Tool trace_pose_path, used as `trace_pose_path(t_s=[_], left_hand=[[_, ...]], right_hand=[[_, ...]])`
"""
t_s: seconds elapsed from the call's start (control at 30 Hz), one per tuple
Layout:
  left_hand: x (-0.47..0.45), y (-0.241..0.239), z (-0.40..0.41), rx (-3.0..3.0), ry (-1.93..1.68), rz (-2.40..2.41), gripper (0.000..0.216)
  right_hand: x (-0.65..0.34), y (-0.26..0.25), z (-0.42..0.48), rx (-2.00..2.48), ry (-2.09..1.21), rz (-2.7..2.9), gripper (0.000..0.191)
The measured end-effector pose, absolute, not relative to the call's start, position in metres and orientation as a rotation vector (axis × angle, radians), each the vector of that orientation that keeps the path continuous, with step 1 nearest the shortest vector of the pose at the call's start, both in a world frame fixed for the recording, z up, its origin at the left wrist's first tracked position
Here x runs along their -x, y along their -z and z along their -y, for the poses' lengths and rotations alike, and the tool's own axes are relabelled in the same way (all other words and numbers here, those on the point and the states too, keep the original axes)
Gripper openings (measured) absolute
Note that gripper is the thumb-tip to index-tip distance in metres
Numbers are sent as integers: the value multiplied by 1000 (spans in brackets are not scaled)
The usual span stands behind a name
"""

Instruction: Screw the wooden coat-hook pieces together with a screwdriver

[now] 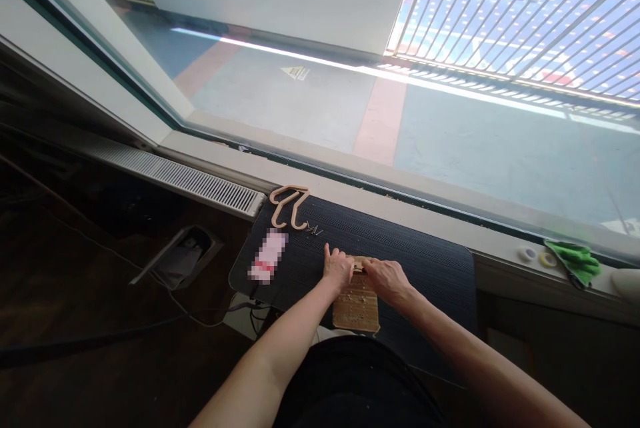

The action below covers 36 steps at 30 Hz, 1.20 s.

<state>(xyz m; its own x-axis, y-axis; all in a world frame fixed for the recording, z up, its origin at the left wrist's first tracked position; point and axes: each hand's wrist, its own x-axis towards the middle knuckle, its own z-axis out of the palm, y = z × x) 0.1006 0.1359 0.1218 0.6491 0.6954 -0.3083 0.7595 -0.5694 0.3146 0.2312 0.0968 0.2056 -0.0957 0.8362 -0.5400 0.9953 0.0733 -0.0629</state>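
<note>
My left hand (340,269) and my right hand (386,277) meet over the far end of a wooden board (356,311), which lies on a dark ridged tabletop (425,268). Between the fingertips of both hands shows a small pale wooden piece (358,267), mostly covered by them. Fingers of each hand are curled and pressed together on it; one left digit sticks up. Light crumbs or chips dot the board's surface. Beyond my left hand lie several small metal screws or pins (314,229) and light wooden hooks (290,205).
A blurred pink-and-white item (269,256) lies at the table's left. The window sill (500,238) borders the far edge, with a green glove (575,263) and two tape rolls (535,256) at right. A radiator (190,178) and an open bin (187,258) stand left, near cables.
</note>
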Motion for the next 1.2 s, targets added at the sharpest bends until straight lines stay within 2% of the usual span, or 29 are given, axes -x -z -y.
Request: trace_pose_path(t_s=[0.2,0.57,1.2], left_hand=[[-101,-122,-136,-2446,214,-1147,19],[-101,-122,-136,-2447,211,-1137,19],[-101,-122,-136,-2447,222,-1144,18]], right_hand=[[-231,-205,-97,-1805,601,-1996,25],[-231,-202,-96,-1823,579,-1970,22],[-226,-201,-95,-1844,605,-1971,27]])
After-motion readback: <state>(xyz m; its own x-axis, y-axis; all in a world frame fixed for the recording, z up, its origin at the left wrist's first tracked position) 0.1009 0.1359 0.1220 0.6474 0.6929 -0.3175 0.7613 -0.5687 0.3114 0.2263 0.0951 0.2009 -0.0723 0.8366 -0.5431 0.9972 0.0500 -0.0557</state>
